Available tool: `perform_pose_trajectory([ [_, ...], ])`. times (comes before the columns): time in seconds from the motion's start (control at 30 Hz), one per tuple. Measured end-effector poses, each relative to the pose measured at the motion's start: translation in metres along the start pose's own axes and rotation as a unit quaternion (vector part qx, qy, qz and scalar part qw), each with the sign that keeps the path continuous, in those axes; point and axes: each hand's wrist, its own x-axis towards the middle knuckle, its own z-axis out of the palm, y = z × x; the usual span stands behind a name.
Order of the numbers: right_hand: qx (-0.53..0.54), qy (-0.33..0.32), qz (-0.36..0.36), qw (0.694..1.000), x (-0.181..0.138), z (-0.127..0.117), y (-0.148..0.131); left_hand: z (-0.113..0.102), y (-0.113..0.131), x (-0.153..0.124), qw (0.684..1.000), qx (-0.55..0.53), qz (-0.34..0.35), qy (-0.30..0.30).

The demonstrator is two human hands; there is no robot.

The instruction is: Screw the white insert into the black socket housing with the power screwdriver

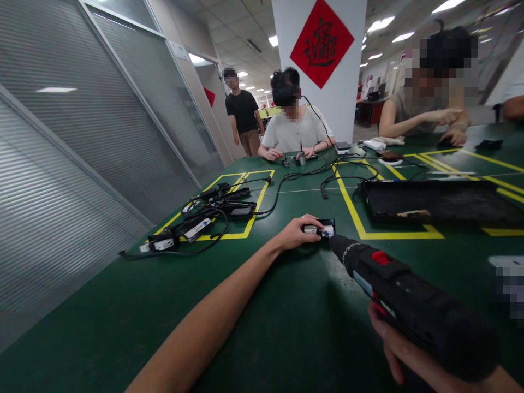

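Note:
My right hand (pixel 413 344) is wrapped round the handle of a black cordless drill (pixel 393 284) with red switches. The drill points forward and left, its chuck end at a small black device with a white label (pixel 328 229). My left hand (pixel 300 231) grips that device from its left side and steadies it on the green table (pixel 262 305). From here I cannot tell whether the bit touches the device. Part of my right hand is hidden behind the drill body.
Black devices with cables (pixel 221 210) lie heaped inside a yellow taped area at left. A black tray (pixel 434 202) stands at right. Loose cables (pixel 303 173) cross the far table. A person (pixel 298 123) sits opposite, another person (pixel 426 114) at far right; one person (pixel 244 114) stands behind.

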Motion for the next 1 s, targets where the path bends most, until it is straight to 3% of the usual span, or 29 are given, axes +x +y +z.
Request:
perform_pose_trajectory([
  [0.5,0.029,0.01,-0.046,0.998,0.009,0.006,0.016,0.0,0.002,0.001,1.0,-0.008,-0.004,0.003],
  [0.73,-0.022,0.028,-0.07,0.997,0.009,0.002,0.016,0.0,0.001,0.0,1.0,-0.021,-0.006,-0.004],
  [1.0,-0.052,0.025,-0.028,0.998,0.014,0.0,0.024,0.001,0.001,0.002,1.0,-0.018,-0.016,0.006],
])
